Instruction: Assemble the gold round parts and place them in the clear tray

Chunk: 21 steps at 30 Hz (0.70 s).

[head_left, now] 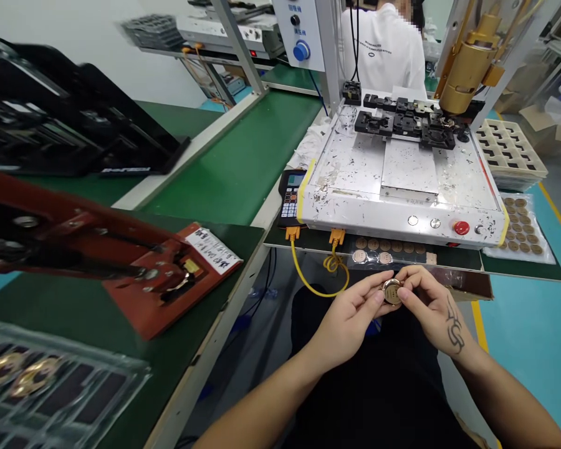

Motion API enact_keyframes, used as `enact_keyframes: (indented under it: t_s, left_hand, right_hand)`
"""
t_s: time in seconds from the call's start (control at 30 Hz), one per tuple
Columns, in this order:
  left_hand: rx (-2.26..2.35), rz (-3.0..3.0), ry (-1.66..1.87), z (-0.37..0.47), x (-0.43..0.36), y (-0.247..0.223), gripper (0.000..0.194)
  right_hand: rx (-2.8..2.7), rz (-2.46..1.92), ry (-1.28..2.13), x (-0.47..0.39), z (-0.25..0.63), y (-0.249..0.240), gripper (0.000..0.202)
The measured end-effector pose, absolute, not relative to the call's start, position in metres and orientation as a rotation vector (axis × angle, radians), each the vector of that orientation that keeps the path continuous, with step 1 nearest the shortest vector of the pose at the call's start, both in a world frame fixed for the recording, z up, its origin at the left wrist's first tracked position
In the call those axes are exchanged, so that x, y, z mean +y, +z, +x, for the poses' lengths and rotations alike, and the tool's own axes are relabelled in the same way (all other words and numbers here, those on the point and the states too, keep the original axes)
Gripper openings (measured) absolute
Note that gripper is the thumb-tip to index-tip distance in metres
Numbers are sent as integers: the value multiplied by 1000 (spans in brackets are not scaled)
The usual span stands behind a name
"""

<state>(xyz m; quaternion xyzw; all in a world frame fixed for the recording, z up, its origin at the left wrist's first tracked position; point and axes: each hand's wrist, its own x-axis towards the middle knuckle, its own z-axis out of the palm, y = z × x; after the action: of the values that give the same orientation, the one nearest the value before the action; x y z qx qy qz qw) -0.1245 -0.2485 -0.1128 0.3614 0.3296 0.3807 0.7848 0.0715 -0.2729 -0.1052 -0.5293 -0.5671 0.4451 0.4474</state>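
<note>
Between both hands, just in front of my lap, is a small round gold watch case (392, 291) with a brownish disc on its face. The thumb and fingers of my left hand (355, 315) pinch its left side. From the right, my right hand (430, 305) grips the rim, its thumb pressed on the edge of the disc. The fingertips partly cover the case. Beyond the hands, a strip of round brown discs (390, 247) lies under the front of the white machine (355, 206).
A gold dispensing head (465, 68) hangs over black fixtures (404, 121) on the machine. To the left stand a red hand press (168, 274) and a plastic tray (98, 399) with gold cases. More discs (518, 227) lie at right. A person in white (383, 47) sits beyond.
</note>
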Motion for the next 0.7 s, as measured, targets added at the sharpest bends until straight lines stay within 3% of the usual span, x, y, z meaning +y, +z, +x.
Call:
enact_keyframes:
  t_s: [0.5, 0.7]
  left_hand:
    - [712, 852, 814, -120, -253, -109, 46]
    - [808, 1012, 873, -114, -260, -119, 43]
  right_hand:
    - [-1423, -1323, 1033, -276, 71, -108, 22]
    - [-1552, -1356, 785, -276, 70, -114, 20]
